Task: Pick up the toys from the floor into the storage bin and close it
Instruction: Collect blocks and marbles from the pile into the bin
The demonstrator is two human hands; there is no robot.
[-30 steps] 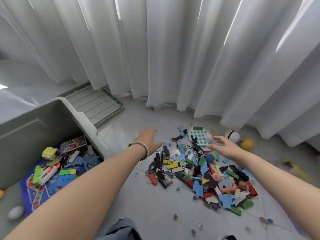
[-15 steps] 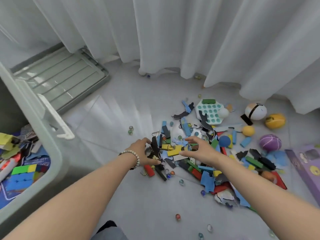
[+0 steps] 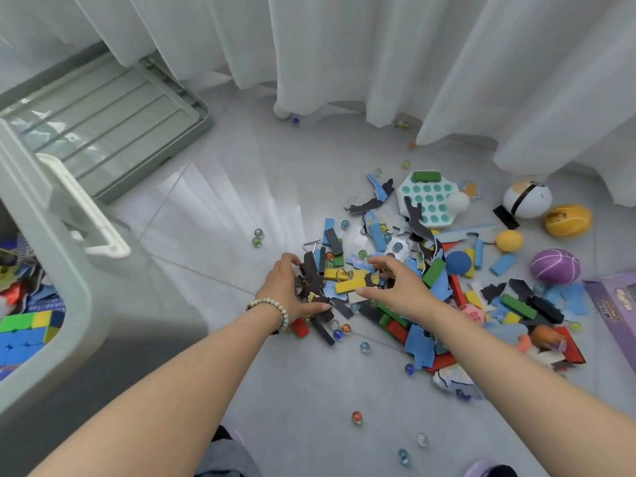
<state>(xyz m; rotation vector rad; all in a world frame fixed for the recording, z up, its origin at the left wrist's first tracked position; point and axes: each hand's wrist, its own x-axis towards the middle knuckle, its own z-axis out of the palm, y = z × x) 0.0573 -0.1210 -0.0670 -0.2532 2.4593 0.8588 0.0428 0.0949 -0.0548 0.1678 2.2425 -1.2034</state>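
A heap of toys lies on the grey floor: puzzle pieces, wooden blocks, marbles and balls. My left hand (image 3: 284, 292) grips a clump of dark puzzle pieces (image 3: 311, 275) at the heap's left edge, thumb below and fingers above. My right hand (image 3: 395, 290) arches over the heap beside it, with its thumb and curled fingers closing round a yellow block (image 3: 349, 284). The grey-green storage bin (image 3: 74, 277) stands open at the left with toys inside. Its lid (image 3: 103, 125) lies flat on the floor behind it.
White curtains hang along the back, their hems on the floor. A teal pop toy (image 3: 430, 201), a white ball (image 3: 526, 199), a yellow ball (image 3: 568, 222) and a purple ball (image 3: 554, 266) lie to the right. A purple box (image 3: 616, 304) is at the right edge. Loose marbles (image 3: 357, 417) dot the floor.
Both hands came down from above the heap onto its left side. The left hand took hold of dark pieces and the right hand's fingers curled in. The view tilted down and moved closer.
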